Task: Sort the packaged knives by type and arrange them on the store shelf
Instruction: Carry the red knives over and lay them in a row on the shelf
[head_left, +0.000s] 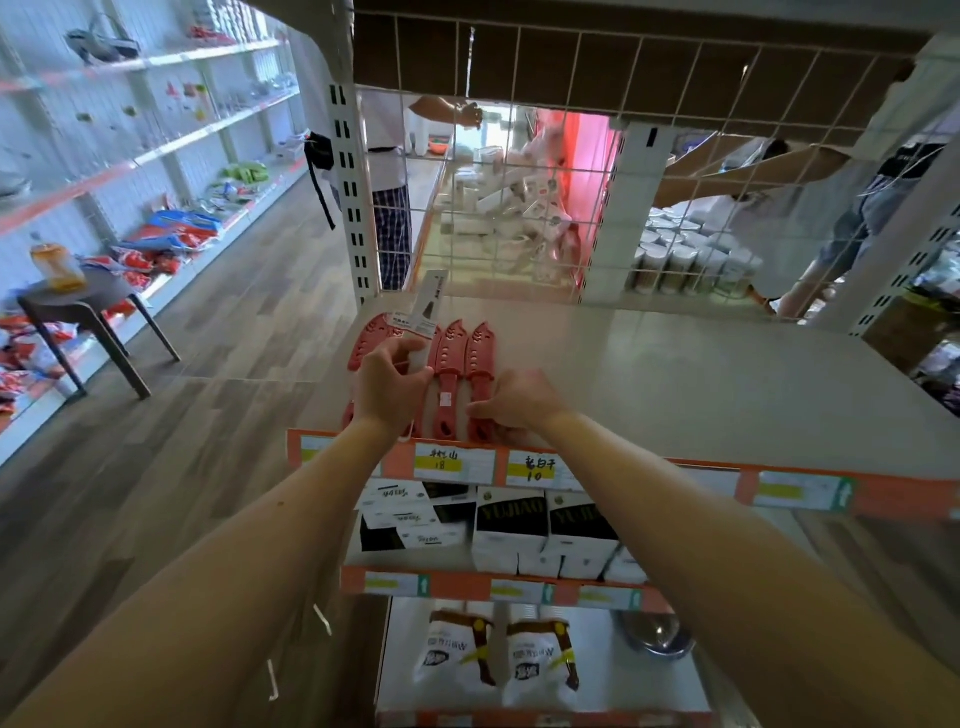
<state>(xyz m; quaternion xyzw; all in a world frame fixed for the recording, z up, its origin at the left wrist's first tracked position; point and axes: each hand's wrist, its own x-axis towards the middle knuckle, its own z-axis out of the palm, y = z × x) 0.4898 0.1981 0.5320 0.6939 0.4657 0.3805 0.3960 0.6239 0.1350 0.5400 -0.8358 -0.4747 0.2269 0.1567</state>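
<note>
— How far along is the sorting?
— Early, I judge. A few red sheathed knives (450, 364) lie side by side at the front left of the shelf (675, 374).
— And the hands?
— The left hand (392, 384) grips a white-carded knife (429, 306) above them (another type, seemingly unplaced). The right hand (511, 400) curls over the rightmost red handle; whether it actually grips, I cannot tell.

Right of my right grip (511, 400) the shelf (727, 395) offers open room. Beyond it the wire grid (519, 171) closes the back; red sheathed knives (449, 358) crowd between it and my left grip (392, 382).
</note>
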